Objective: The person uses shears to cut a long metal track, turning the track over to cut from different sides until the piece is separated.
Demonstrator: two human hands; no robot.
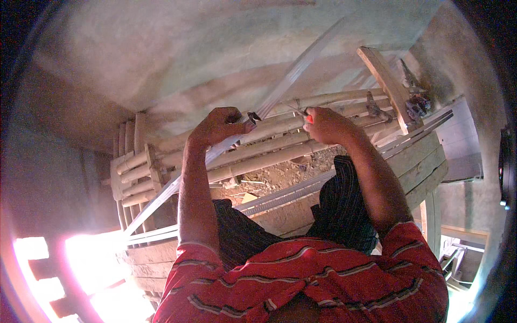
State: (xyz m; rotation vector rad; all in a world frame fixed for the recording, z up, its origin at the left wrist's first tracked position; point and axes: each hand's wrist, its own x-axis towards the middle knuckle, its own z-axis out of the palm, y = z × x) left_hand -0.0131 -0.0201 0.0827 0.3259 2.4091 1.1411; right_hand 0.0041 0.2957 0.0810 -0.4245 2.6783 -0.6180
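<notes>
My left hand (221, 124) is closed round a long, pale metallic strip (294, 70) that runs diagonally from the upper right to the lower left. A small dark piece (254, 117) sits on the strip at my fingertips; I cannot make out what it is. My right hand (331, 125) grips an orange-handled tool (309, 119), its thin metal end pointing left toward the strip, apart from it. Both hands are raised over a platform of round poles (291, 140).
Wooden planks (417, 161) with long strips (258, 204) along them lie near me. An upright board (385, 81) stands at the right, beside bulky objects (417, 102). Rubble (309, 159) lies below the poles. A plastered wall (188, 59) rises behind. Bright openings (91, 258) show at lower left.
</notes>
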